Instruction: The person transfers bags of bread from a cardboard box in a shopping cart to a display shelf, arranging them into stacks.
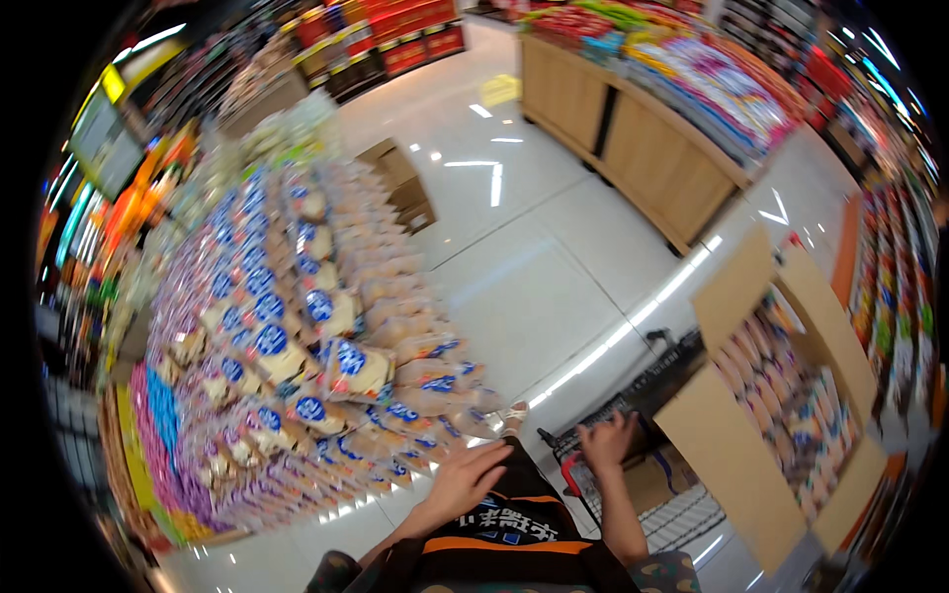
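My left hand [474, 471] hovers beside the front of my dark apron [511, 515], fingers stretched out and holding nothing. Just beyond it is the near corner of a big stacked display of packaged bread [359, 370], in clear wrappers with blue round marks. My right hand [609, 441], fingers spread, is over the edge of a wire shopping cart [678, 526] with a red part [571, 474]; whether it touches the cart I cannot tell. An open cardboard box [730, 459] at the cart holds rows of similar packages [793, 415].
An opened cardboard carton [404, 185] lies on the glossy tiled floor [519, 296] beside the display. Across the aisle stands a wooden bin [630, 141] piled with colourful packets [726, 81]. Shelves of packaged goods [893, 296] line the right side. Red boxes [415, 37] stand farther back.
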The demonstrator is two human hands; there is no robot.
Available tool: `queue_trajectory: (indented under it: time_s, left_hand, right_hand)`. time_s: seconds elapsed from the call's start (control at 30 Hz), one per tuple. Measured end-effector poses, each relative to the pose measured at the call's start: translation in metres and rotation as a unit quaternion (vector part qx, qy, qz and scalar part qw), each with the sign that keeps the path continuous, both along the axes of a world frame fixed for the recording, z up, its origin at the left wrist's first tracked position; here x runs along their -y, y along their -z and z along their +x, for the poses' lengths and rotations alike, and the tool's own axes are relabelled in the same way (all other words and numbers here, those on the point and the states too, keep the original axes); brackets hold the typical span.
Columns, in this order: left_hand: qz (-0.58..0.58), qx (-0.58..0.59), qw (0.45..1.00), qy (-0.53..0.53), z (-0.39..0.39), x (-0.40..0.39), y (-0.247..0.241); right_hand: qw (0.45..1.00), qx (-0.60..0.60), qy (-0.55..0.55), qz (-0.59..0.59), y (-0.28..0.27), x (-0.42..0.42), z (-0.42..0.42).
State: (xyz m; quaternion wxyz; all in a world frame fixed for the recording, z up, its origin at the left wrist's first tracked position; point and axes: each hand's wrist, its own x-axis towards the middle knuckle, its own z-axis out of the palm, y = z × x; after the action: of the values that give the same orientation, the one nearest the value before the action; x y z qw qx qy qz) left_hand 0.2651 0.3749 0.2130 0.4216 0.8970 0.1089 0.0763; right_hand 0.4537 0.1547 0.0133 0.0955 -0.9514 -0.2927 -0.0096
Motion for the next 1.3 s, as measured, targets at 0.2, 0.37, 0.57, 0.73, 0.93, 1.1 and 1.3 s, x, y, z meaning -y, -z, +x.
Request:
queue_trajectory:
  time_s: [0.2, 0.37, 0.57, 0.73, 0.93, 1.1, 1.3]
  left_hand:
    - [-0.001, -0.003, 1.000, -0.013, 0.038, -0.002, 0.018]
    - [-0.038, -0.001, 0.995, -0.088, 0.068, -0.019, 0.001]
    - [-0.058, 0.002, 0.984, -0.169, 0.086, -0.044, -0.002]
    - [-0.100, 0.043, 0.962, -0.249, 0.088, -0.055, -0.010]
    - [-0.119, 0.050, 0.911, -0.392, 0.098, -0.063, -0.021]
    - [-0.094, 0.053, 0.818, -0.566, 0.122, -0.049, -0.008]
    - [-0.005, 0.057, 0.641, -0.766, 0.171, -0.002, -0.009]
  right_hand:
    - [0.992, -0.039, 0.065, -0.103, -0.009, 0.016, 0.054]
    - [0.995, 0.009, 0.029, -0.090, 0.000, 0.040, 0.071]
    - [0.972, -0.058, 0.108, -0.203, 0.011, 0.062, 0.102]
    - [0.981, -0.053, 0.035, -0.183, -0.011, 0.016, 0.146]
    - [0.973, -0.019, -0.215, -0.087, -0.009, -0.114, 0.206]
    - [0.882, -0.028, -0.469, -0.023, -0.001, -0.259, 0.259]
    - [0.730, -0.057, -0.681, 0.007, 0.000, -0.384, 0.258]
